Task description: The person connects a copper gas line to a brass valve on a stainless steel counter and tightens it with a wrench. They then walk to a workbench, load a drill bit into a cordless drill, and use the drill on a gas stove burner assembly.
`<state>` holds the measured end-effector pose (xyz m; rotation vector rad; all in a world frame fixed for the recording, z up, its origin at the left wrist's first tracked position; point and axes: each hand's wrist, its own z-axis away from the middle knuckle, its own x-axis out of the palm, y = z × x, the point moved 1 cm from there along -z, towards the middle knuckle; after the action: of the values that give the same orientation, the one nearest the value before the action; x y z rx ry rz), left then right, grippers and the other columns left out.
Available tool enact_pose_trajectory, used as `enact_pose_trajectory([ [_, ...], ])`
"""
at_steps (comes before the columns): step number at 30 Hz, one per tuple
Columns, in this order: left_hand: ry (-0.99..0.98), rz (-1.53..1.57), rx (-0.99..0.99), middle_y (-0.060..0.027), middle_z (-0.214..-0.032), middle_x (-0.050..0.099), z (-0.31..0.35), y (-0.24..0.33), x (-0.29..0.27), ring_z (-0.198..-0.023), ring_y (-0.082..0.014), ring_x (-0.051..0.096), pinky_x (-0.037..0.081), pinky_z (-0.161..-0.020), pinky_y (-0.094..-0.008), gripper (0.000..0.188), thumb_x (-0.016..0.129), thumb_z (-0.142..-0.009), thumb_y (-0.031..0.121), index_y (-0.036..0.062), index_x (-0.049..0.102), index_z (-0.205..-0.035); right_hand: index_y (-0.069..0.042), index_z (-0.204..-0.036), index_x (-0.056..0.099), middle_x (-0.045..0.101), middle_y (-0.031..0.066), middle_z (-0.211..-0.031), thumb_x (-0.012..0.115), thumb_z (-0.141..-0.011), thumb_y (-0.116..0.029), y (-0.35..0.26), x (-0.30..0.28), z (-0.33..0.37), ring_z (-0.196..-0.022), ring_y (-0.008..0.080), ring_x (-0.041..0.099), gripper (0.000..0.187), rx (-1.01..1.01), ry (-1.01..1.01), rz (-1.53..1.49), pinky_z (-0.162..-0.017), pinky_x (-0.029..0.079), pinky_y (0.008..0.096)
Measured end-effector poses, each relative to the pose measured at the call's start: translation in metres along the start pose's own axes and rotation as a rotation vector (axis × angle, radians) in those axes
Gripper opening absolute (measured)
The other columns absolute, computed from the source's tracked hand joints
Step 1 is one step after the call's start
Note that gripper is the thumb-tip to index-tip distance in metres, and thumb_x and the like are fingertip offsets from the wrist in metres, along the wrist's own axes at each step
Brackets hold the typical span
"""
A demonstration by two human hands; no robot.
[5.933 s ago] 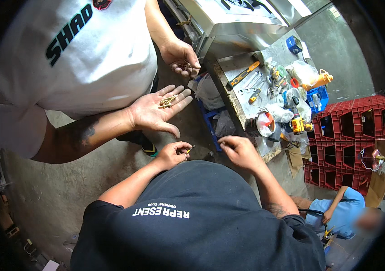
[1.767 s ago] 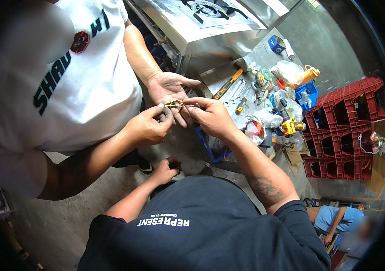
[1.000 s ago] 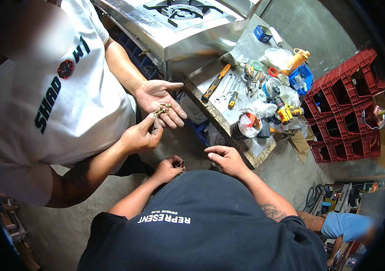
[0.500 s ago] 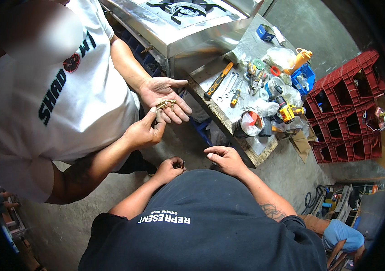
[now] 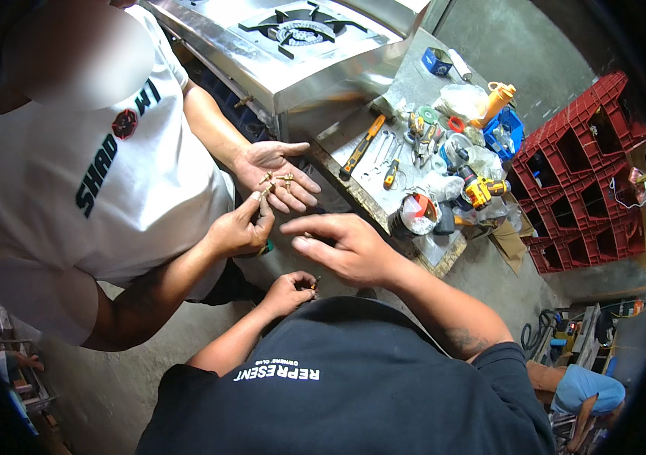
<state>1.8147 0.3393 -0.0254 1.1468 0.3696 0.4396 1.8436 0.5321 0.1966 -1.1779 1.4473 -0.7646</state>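
My left hand (image 5: 291,294) is closed near my belly around something small, with a dark and yellowish tip showing at the fingers; its kind cannot be made out. My right hand (image 5: 347,246) is raised in front of me, fingers stretched out and thumb apart, reaching toward the co-worker's hands without touching them. On the co-worker's open palm (image 5: 258,161) lie several small brass fittings (image 5: 285,179). The co-worker's other hand (image 5: 238,227) pinches one more brass fitting (image 5: 265,189) above that palm.
A steel gas stove (image 5: 300,61) stands ahead. On the worktable (image 5: 353,136) lie a hammer (image 5: 362,145), spanners, a screwdriver (image 5: 393,173), a yellow drill (image 5: 482,188) and a can (image 5: 418,214). Red crates (image 5: 573,174) are stacked at right. Another person (image 5: 584,390) is at lower right.
My right hand has moved forward and left, from beside the table toward the co-worker's hands. My left hand stays closed near my belly. The co-worker's pinching fingers have shifted slightly down.
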Motion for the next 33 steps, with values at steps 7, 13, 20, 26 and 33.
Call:
enact_pose_trajectory([
  [7,-0.043,0.626,-0.112,-0.0082,-0.099,0.07,0.009,0.049,0.0,-0.087,-0.0178,0.072,0.058,-0.079,-0.0285,0.028,0.072,-0.092,0.007,-0.0018,0.064,-0.118,-0.004,-0.126,0.067,0.073,0.0178,-0.112,0.058,-0.101,-0.029,0.089,-0.012,0.131,-0.104,0.0277,0.07,0.037,0.749,-0.006,0.227,-0.091,0.052,0.0363],
  [13,-0.039,0.666,-0.102,-0.0104,-0.104,0.071,0.005,0.081,0.017,-0.092,-0.0196,0.071,0.058,-0.081,-0.0295,0.026,0.069,-0.093,0.004,-0.0003,0.064,-0.117,-0.008,-0.124,0.069,0.074,0.0074,-0.097,0.06,-0.101,-0.032,0.144,-0.039,0.226,-0.093,0.0166,0.069,0.035,0.917,0.206,0.031,-0.084,0.053,0.0324],
  [20,-0.013,0.607,0.104,-0.0078,-0.105,0.07,-0.03,0.12,0.072,-0.094,-0.0152,0.068,0.055,-0.083,-0.0299,0.018,0.069,-0.095,0.01,0.0002,0.065,-0.11,-0.007,-0.118,0.072,0.071,0.0148,-0.106,0.062,-0.099,-0.029,0.139,-0.09,0.218,-0.104,0.0306,0.067,0.031,0.585,0.185,0.229,-0.09,0.051,0.0371],
  [26,0.0,0.822,0.051,-0.0086,-0.102,0.069,-0.037,0.183,0.129,-0.092,-0.0184,0.068,0.056,-0.082,-0.0328,0.019,0.064,-0.097,0.011,0.0016,0.066,-0.114,0.001,-0.11,0.073,0.072,0.0084,-0.092,0.064,-0.1,-0.027,0.127,-0.153,0.235,-0.082,0.0175,0.066,0.031,0.641,0.312,0.018,-0.077,0.052,0.0306],
  [33,0.022,0.866,0.121,-0.0124,-0.106,0.069,-0.042,0.212,0.185,-0.092,-0.0211,0.068,0.056,-0.082,-0.034,0.02,0.065,-0.096,0.009,0.0026,0.065,-0.115,0.0,-0.116,0.069,0.071,0.0062,-0.092,0.065,-0.101,-0.02,0.086,-0.204,0.241,-0.082,0.0118,0.064,0.025,0.437,0.313,-0.709,-0.077,0.054,0.029],
])
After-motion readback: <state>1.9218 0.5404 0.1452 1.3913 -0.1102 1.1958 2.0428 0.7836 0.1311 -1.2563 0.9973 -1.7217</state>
